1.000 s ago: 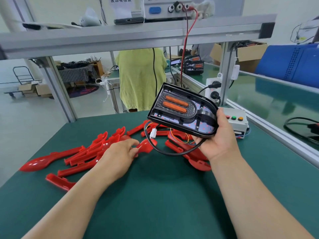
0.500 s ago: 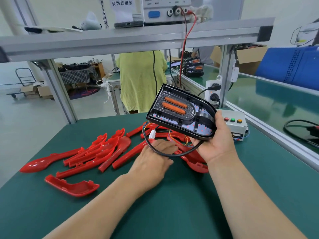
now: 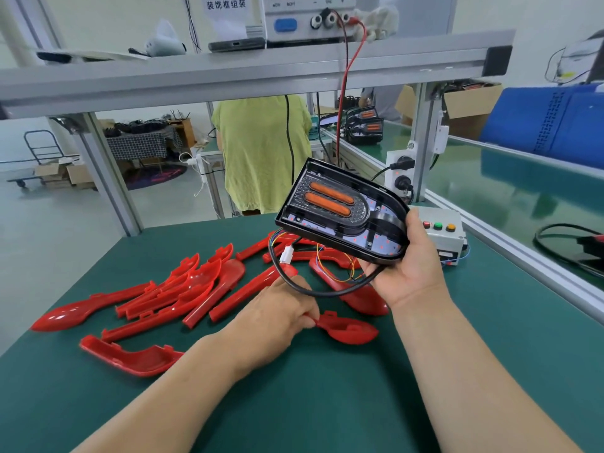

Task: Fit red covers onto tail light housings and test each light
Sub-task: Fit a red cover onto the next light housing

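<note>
My right hand [image 3: 412, 269] holds a black tail light housing [image 3: 340, 214] up over the green table, its open face toward me, two orange strips inside. A black cable with a white connector [image 3: 287, 256] loops down from it. My left hand [image 3: 277, 318] pinches one end of a red cover [image 3: 348, 330] that lies hollow side up on the mat in front of me. Several more red covers [image 3: 183, 292] lie scattered across the table's left and middle.
A grey test box with red, green and yellow buttons [image 3: 439, 235] sits at the right behind the housing. A red lead [image 3: 346, 93] hangs from the power supply [image 3: 307, 18] on the overhead shelf. A person in a green shirt [image 3: 261, 152] stands beyond the table.
My left hand moved right from the cover pile, passed under the housing's cable and came toward me, now pinching a red cover. The housing stayed raised in my right hand.
</note>
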